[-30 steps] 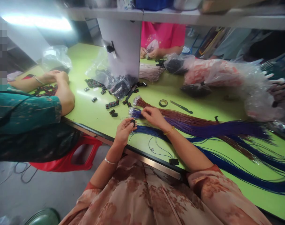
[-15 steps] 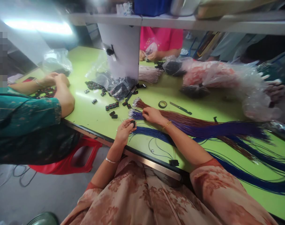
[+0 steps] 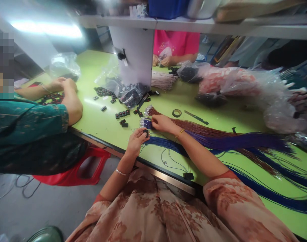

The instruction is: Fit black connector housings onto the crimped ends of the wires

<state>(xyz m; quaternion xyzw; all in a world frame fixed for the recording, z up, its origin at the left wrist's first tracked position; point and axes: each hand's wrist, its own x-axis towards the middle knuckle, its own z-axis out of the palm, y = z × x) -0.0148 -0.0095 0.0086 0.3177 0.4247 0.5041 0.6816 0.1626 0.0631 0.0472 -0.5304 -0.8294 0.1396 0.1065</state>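
Observation:
My left hand (image 3: 135,143) holds a small black connector block (image 3: 146,133) between thumb and fingers, just above the green table near its front edge. My right hand (image 3: 162,123) is closed at the tips of a bundle of purple-blue wires (image 3: 219,139); what its fingertips pinch is too small to tell. Brown wires (image 3: 191,125) lie behind that hand, and a second blue bundle (image 3: 166,142) lies in front of it, under the forearm. A black connector with thin wires (image 3: 188,176) rests by the table's front edge.
Black connector blocks (image 3: 122,114) lie left of the wires. Behind are a tape roll (image 3: 176,113), a flat dark strip (image 3: 196,117) and plastic bags (image 3: 229,80). A person in teal (image 3: 29,117) sits at the left; another in pink (image 3: 176,43) works across the table.
My right hand has shifted slightly left along the wire tips, its fingers drawn closer together. My left hand still holds the black block. The whole view has shifted a little.

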